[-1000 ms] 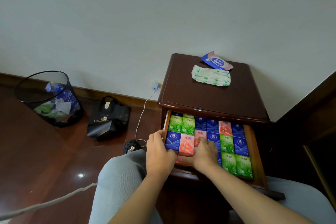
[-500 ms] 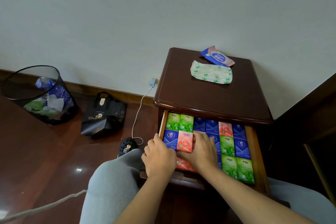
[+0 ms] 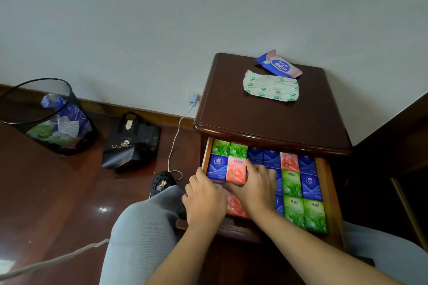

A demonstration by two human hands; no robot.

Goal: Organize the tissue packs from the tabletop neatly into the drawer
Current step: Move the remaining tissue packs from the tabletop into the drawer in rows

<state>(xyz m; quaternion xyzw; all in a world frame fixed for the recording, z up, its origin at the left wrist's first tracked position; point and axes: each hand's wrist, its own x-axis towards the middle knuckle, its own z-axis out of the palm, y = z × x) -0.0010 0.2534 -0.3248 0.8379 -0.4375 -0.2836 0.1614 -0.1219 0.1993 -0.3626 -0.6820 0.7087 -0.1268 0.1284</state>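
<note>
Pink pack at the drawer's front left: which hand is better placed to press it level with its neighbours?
Probably the right hand: its fingers already wrap the raised pink pack in the drawer. The left hand sits nearer the front edge, steadying the lower packs.

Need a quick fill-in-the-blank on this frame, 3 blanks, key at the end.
1. The drawer of tissue packs is ____.
2. The right hand grips a ____ pack.
3. Two soft packs lie on the ____.
4. The bin stands on the ____.

Missing: open; pink; nightstand; floor
</note>
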